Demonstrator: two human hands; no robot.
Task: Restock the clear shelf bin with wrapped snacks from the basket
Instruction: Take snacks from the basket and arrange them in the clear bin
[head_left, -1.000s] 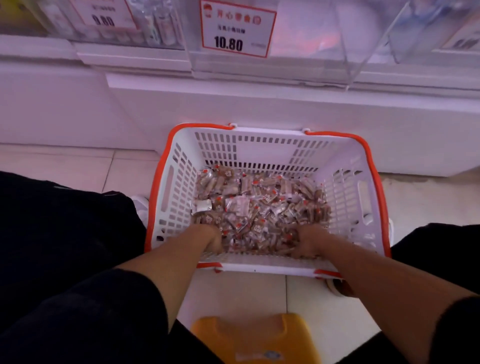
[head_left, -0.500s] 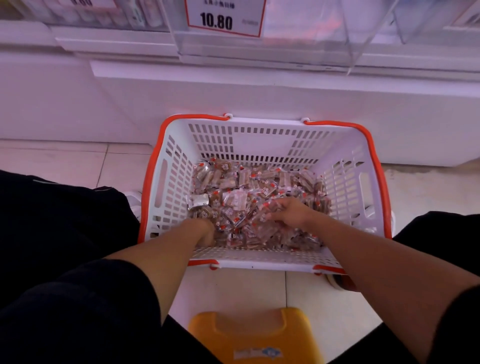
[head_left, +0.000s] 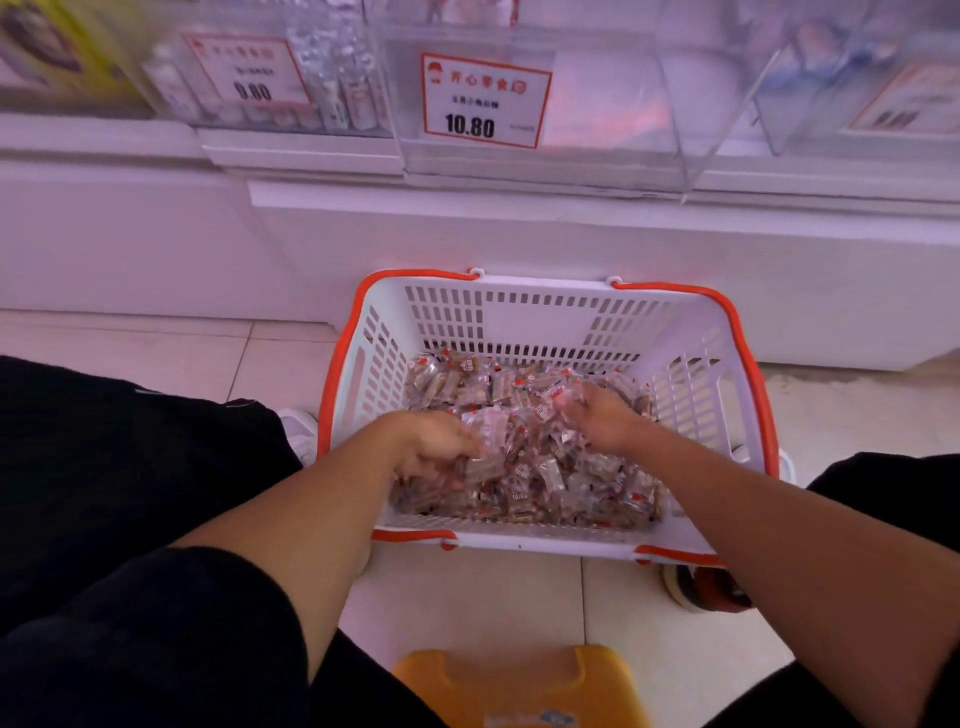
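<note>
Two handfuls are gripped: left hand (head_left: 434, 447) and right hand (head_left: 602, 420) curled around small clear-wrapped brown snacks (head_left: 540, 467) in the white orange-rimmed plastic basket (head_left: 540, 317).

Hands (head_left: 436, 447) in basket (head_left: 545, 317) (snacks (head_left: 540, 467))

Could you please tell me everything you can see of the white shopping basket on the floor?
The basket is white slotted plastic with an orange rim and orange handles folded down along its sides. It stands upright on the tiled floor against the white shelf base, below the clear shelf bin. A heap of wrapped snacks covers its bottom. The left hand and right hand both reach inside, gathering snacks.
</note>
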